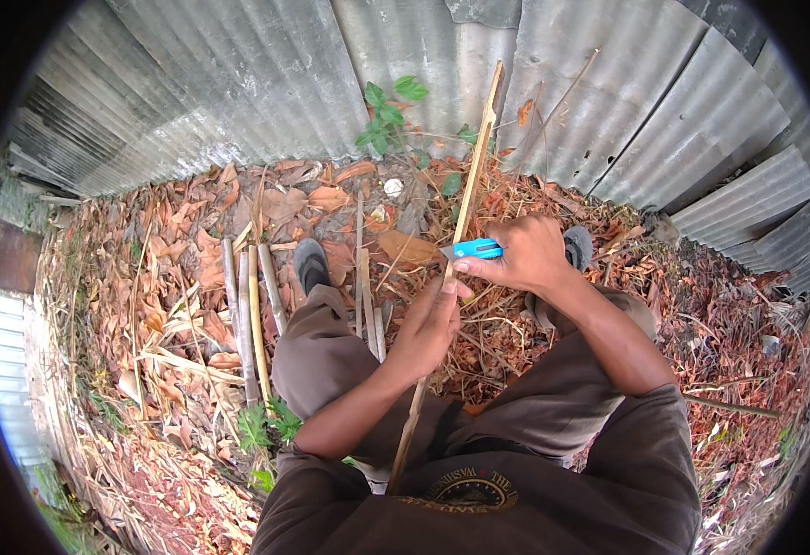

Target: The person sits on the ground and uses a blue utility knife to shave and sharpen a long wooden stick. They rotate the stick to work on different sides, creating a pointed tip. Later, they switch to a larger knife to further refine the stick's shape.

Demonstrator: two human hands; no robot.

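Observation:
A long, thin bamboo strip [472, 180] runs from my lap up toward the metal fence, tilted slightly right at its far end. My left hand [431, 324] is closed around its middle, with the thumb along the strip. Just beyond it, my right hand [527, 254] grips a blue utility knife [477, 249]. The knife's short blade points left and lies against the strip, close above my left fingers. Pale, stripped wood shows on the strip's far part, with a notch-like mark near its upper end. The right-hand fingertips under the knife are partly hidden.
Several cut poles [253, 314] lie on dry leaves left of my left shoe [311, 265]; more sticks [365, 291] lie between my legs. A corrugated metal fence [239, 83] stands ahead. A green plant [385, 120] grows at its foot. My right shoe [578, 247] rests on brown litter.

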